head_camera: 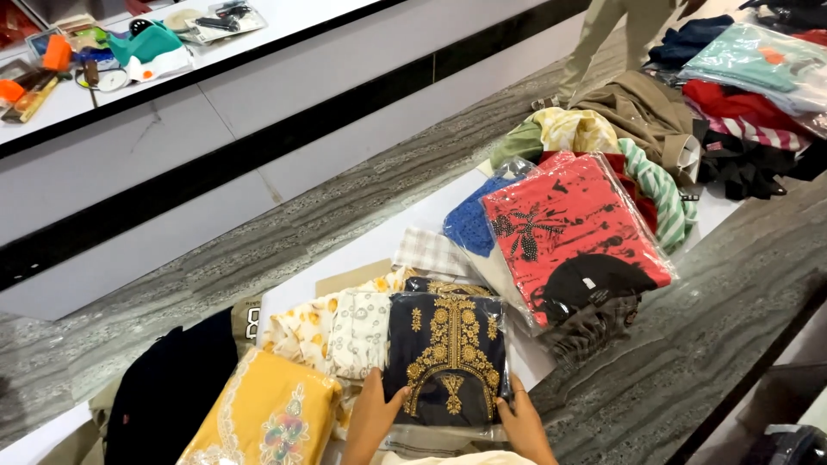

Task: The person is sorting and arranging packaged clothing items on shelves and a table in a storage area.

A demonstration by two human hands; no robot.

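Navy packet: bagged, light, soft, slippery film — best gripped at side edges.
Hands: left hand, right hand pinching its lower corners.

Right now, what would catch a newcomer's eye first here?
Probably the navy packet with gold embroidery, bottom centre, held at its lower corners by the left hand and right hand. Above and to its right lies a bright red packet with black print. A yellow packet sits at the lower left.
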